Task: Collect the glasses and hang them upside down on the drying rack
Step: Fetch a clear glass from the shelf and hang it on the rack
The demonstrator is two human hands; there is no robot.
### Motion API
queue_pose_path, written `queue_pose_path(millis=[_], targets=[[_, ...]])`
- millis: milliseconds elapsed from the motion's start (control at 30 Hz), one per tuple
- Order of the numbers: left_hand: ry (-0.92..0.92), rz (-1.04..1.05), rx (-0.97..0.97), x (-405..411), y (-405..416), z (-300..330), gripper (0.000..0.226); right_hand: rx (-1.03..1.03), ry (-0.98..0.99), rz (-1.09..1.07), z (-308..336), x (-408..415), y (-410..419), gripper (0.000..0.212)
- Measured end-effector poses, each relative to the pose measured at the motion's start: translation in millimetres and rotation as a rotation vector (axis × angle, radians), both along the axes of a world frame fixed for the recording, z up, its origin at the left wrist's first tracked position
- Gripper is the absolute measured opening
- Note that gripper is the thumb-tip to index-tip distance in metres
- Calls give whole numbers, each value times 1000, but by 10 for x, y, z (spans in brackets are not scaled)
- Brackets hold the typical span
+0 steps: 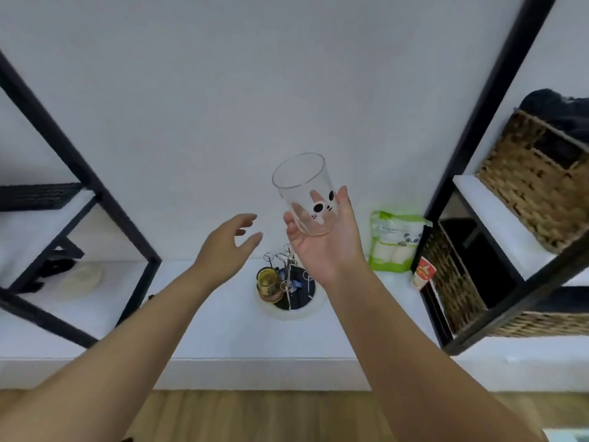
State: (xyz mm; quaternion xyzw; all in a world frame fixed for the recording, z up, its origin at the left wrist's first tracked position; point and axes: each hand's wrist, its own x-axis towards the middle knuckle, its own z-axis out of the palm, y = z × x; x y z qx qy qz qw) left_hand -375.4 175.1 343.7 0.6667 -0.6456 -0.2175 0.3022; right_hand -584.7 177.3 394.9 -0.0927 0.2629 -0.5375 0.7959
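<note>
I see a clear, glossy glass, rough woven wicker baskets, and, I think, thin metal rack prongs.

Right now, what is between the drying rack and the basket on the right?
In the head view, a green panda packet and a small red cup stand between the drying rack and the wicker basket.
</note>
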Motion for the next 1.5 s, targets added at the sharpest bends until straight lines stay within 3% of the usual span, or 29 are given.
queue_pose_path(millis=[300,633,1067,1167,1267,1367,1500], targets=[[1,-143,56,-49,-463,-700,46,-69,113,-73,-616,-130,15,48],[6,-42,90,216,-632,-1802,43,5,198,-73,-1704,69,-31,47],[-235,-12,110,289,-821,-3101,55,54,260,-169,-2971,203,-42,47],[-230,-31,87,320,-846,-3195,57,55,278,-184,-3106,181,-31,33],[-201,-45,41,338,-866,-3207,55,36,411,-212,-3164,136,-95,28],[-143,-48,16,355,-875,-3218,54,-104,624,-245,-3076,102,-196,56],[-85,-49,-3,386,-876,-3240,54,-303,1004,-233,-2958,152,-380,65]])
